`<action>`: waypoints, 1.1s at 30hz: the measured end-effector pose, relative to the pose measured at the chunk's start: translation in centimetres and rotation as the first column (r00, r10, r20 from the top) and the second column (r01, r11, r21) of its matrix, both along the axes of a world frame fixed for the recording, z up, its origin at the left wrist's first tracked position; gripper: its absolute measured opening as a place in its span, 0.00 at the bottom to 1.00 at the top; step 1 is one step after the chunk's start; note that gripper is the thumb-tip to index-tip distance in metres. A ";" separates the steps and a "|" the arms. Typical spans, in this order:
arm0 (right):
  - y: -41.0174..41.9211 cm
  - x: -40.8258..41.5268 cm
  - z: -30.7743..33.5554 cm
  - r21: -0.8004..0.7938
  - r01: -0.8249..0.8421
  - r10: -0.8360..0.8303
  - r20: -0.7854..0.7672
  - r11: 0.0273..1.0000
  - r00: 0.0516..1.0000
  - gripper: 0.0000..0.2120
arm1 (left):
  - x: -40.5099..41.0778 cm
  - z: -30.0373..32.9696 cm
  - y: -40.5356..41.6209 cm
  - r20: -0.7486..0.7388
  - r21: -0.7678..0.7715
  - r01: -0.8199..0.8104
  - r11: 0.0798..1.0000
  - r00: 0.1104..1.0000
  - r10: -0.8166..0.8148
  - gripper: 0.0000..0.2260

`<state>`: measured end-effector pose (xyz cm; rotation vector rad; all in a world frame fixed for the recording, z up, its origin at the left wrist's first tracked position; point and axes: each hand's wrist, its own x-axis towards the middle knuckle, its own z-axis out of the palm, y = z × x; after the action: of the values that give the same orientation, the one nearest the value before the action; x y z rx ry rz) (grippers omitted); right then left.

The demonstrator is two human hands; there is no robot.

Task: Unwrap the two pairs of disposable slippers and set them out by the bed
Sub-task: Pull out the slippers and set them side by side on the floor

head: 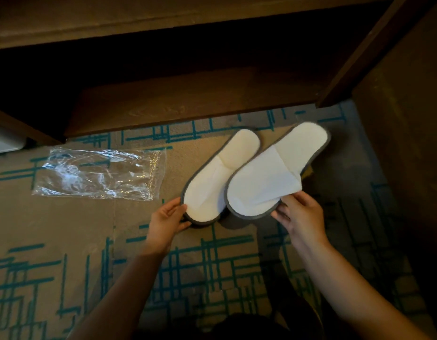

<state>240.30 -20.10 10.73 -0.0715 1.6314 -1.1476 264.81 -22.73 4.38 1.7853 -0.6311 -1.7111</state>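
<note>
Patterned carpet (65, 241), tan with teal line work, runs up to dark wooden furniture (188, 104) along the top of the head view, most of it in deep shadow. Two white slippers (251, 173) with grey trim lie side by side on the carpet just in front of the wood, their rounded ends toward the furniture and toward the person. On the left, the left hand (169, 218) grips the near end of the left slipper (207, 190), thumb on its rim and fingers curled beneath the sole. At right, the right hand (297, 212) pinches the loose edge of the upper on the right slipper (273, 177), which overlaps its neighbour slightly. Well apart to the left, an empty clear plastic wrapper (99, 173) lies flat and crinkled on the carpet. Both forearms reach in from the bottom of the view.
</note>
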 end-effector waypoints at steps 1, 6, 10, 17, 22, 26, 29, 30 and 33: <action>-0.4 0.2 0.2 -0.023 0.004 -0.003 0.021 1.000 1.000 0.05 | -0.2 -0.1 0.1 -0.003 0.020 0.063 0.998 0.998 -0.063 0.12; -2.0 1.2 0.7 -0.095 0.022 -0.009 0.139 0.995 0.990 0.08 | -1.6 0.4 1.3 0.011 0.072 0.370 0.926 0.928 -0.372 0.09; -1.9 1.5 0.7 -0.111 0.076 -0.045 0.257 0.991 0.965 0.08 | -1.8 0.7 1.9 0.024 0.109 0.518 0.848 0.852 -0.523 0.13; -0.2 2.9 -0.5 -0.079 0.078 -0.044 0.363 0.994 0.931 0.10 | -2.4 2.8 0.3 0.004 -0.140 0.240 0.961 0.970 -0.242 0.08; 0.4 4.5 0.1 -0.070 0.026 -0.004 0.295 0.997 0.956 0.10 | -3.2 3.9 -1.7 -0.097 -0.143 0.175 0.974 0.977 -0.190 0.04; 1.2 4.9 -0.2 -0.065 -0.204 0.196 -0.120 0.977 0.973 0.06 | -3.2 3.9 -2.8 -0.026 -0.196 0.113 0.974 0.992 -0.120 0.09; 3.4 5.1 -2.3 0.286 -0.696 0.625 -0.724 0.658 0.293 0.22 | -2.4 3.9 -4.4 0.021 -0.208 0.053 0.977 0.999 -0.050 0.11; 4.2 5.5 -3.1 0.414 -0.764 0.667 -0.745 0.495 0.029 0.25 | -2.2 3.9 -4.9 0.017 -0.202 0.037 0.979 0.999 -0.034 0.11; 5.9 6.7 -5.0 0.644 -0.757 0.692 -0.597 0.112 -0.406 0.28 | -1.5 3.1 -5.4 0.092 -0.121 0.115 0.986 0.990 -0.104 0.11</action>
<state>247.04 -14.18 5.74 -1.9918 1.6599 0.2469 263.34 -28.16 7.52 1.7705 -0.8698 -1.6336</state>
